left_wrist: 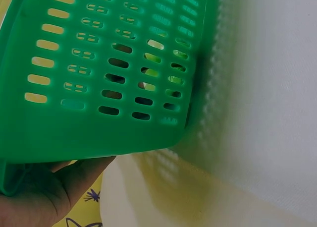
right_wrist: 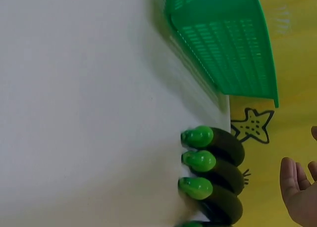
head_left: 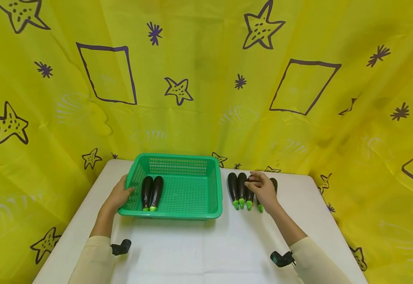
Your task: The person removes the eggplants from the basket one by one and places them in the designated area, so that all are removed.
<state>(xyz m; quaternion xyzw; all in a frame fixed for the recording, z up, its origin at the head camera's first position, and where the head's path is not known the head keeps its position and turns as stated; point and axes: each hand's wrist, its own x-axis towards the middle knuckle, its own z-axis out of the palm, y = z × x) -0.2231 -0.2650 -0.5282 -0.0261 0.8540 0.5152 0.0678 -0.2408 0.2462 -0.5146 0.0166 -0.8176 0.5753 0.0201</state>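
Note:
My left hand (head_left: pixel 119 195) grips the left rim of a green plastic basket (head_left: pixel 178 215), thumb over the edge. In the left wrist view that hand (left_wrist: pixel 54 195) shows below the basket's slotted wall (left_wrist: pixel 89 130). Two dark eggplants (head_left: pixel 152 193) lie side by side inside, at the basket's left. Right of the basket, several eggplants (head_left: pixel 232 189) with green stem ends lie in a row. Over this row is my right hand (head_left: pixel 264 191), hiding part of it, fingers loosely bent and nothing held. The right wrist view shows this hand (right_wrist: pixel 302 197) apart from the eggplants (right_wrist: pixel 225 150).
Everything stands on a white-covered table (head_left: pixel 178 252). Behind it and at both sides hangs a yellow curtain (head_left: pixel 199 122) with stars and outlined shapes. The basket and the eggplant row are near the table's back edge. Black camera mounts (head_left: pixel 282 259) sit at both wrists.

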